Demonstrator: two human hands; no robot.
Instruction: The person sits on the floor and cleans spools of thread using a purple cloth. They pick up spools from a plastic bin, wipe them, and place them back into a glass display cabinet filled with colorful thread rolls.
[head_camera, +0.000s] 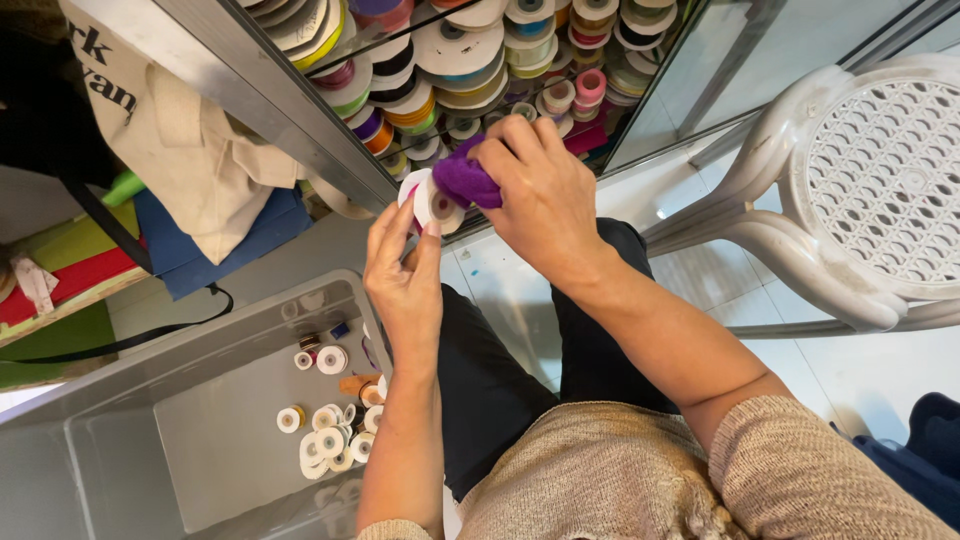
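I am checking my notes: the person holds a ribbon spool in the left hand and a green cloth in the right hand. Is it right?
Not quite. In the head view the cloth in the right hand is purple, not green. The rest stands: the left hand holds a ribbon spool.

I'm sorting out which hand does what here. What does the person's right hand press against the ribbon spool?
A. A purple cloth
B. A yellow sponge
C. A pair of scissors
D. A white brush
A: the right hand grips a bunched purple cloth against the white ribbon spool, which the left hand steadies with its fingers.
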